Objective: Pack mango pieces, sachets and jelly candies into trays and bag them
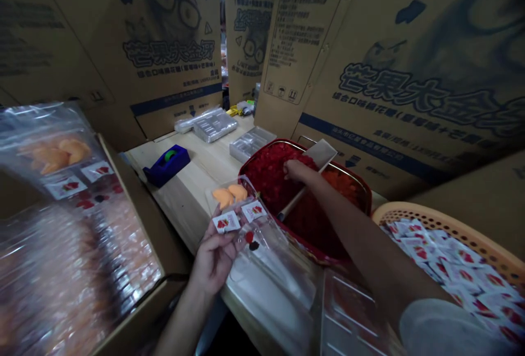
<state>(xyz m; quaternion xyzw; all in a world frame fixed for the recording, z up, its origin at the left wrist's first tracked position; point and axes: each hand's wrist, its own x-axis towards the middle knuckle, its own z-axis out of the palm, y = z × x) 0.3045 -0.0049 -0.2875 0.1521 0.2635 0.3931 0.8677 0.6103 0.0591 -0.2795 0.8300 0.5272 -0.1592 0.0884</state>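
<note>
My left hand [213,257] grips a clear plastic tray [241,208] by its near edge; the tray holds two orange pieces, two small white sachets with red print, and a red and a dark sweet. My right hand [296,170] reaches into a red tub [365,192] full of small red and orange sweets. Its fingers are curled down among the sweets, and what they hold is hidden. A pale scoop [305,175] lies in the tub beside that hand.
A carton [74,225] of filled clear trays stands at left. A blue tape dispenser [167,163] and stacks of empty clear trays [214,124] sit on the wooden table [188,192]. An orange basket [459,235] of white sachets is at right. Printed cardboard boxes wall the back.
</note>
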